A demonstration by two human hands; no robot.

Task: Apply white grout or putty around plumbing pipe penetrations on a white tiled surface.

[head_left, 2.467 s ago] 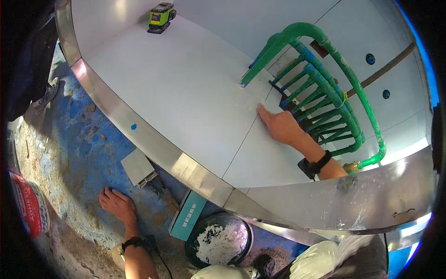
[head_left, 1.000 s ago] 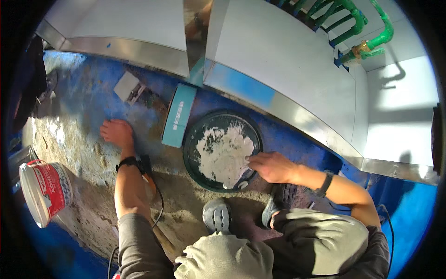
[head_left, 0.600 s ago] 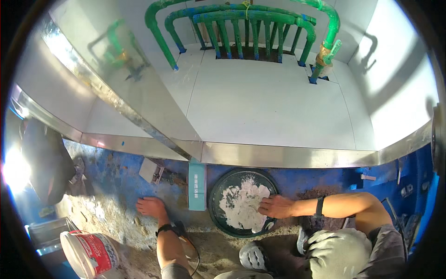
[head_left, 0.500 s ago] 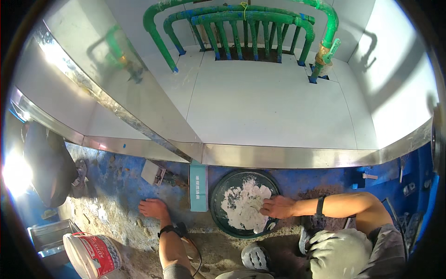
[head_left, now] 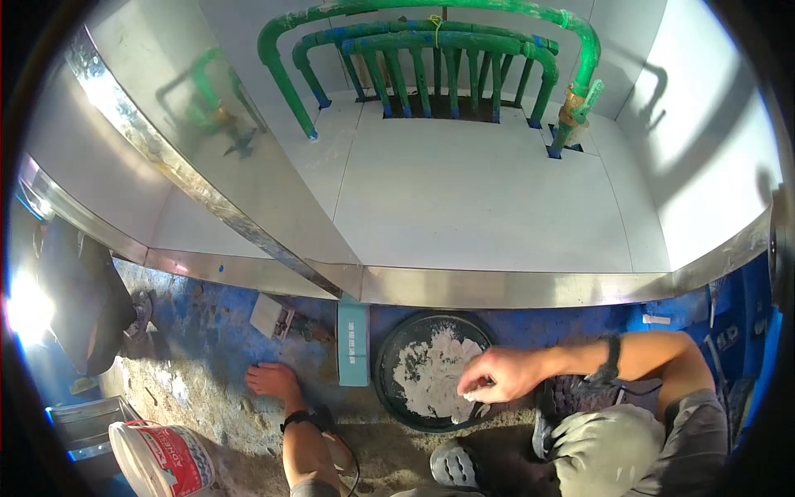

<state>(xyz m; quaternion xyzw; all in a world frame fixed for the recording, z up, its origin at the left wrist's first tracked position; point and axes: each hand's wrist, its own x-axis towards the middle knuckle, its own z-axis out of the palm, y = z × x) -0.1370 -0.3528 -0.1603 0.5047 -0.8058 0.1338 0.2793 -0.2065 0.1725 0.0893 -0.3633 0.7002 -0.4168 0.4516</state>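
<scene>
Whitish, lumpy paste [head_left: 435, 373] lies heaped in a round, dark green basin [head_left: 386, 373] on the floor in front of the person. Largest by far is a recess lined with smooth white panels [head_left: 489, 211], bordered below by a strip of shiny metal [head_left: 513, 287]. Next comes the worn floor, patchy blue and grey-brown [head_left: 199, 340]. Curved green pipes [head_left: 443, 41] rise from the recess through dark openings, which were probably cut so that the panels could fit around them. The basin sits between the metal strip and the person's feet, a spot that seems chosen to keep the paste within easy reach. At the lower left, a white bucket with a red label [head_left: 161, 455] stands off to the side, apparently kept clear of the arms. A long teal box [head_left: 354, 352] lies just left of the basin.

The right hand [head_left: 507, 373] is over the basin's right side, its fingers curled inward; a whitish speck shows at their tips, but whether they grip anything or touch the paste cannot be told. The left hand [head_left: 273, 380] rests on the floor with its fingers loosely spread and nothing visible in them, likely propping the leaning body. Smallest, beyond that hand, is a pale, flat, squarish piece [head_left: 267, 315].
</scene>
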